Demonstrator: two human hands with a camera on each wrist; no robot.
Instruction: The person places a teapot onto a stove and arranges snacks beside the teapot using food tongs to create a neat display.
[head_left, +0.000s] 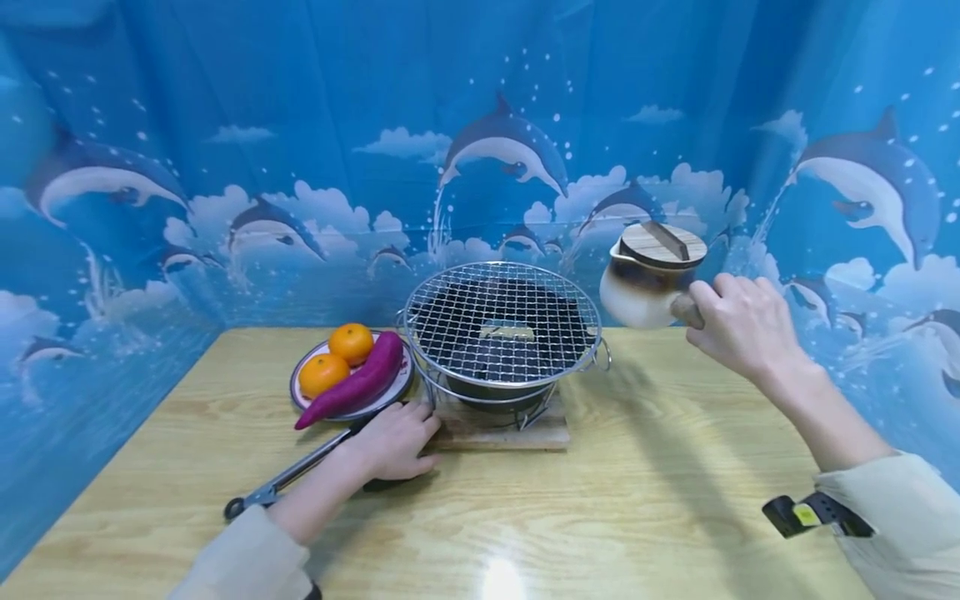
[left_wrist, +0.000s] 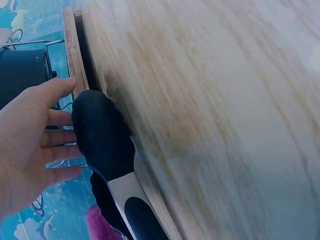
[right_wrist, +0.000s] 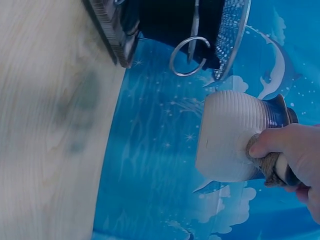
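My right hand [head_left: 738,321] grips the side handle of a white-and-brown ceramic teapot [head_left: 637,292] with a wooden lid [head_left: 663,244], raised above the table right of the grill. In the right wrist view, twine [right_wrist: 270,167] wraps the handle under my thumb. My left hand [head_left: 393,442] is low at the front left corner of the wooden board [head_left: 495,435] under the grill. Its fingers [left_wrist: 61,136] are extended beside the black tip of the tongs [left_wrist: 102,130]; whether they touch the tongs or the board I cannot tell. The wire grate [head_left: 502,325] tops the grill [head_left: 487,392].
Left of the grill, a plate [head_left: 300,398] holds two oranges [head_left: 324,375] and a purple sweet potato [head_left: 360,382]. The tongs' metal arms [head_left: 300,468] lie across the table [head_left: 600,517] toward the left. A blue dolphin curtain [head_left: 360,100] hangs behind and at both sides.
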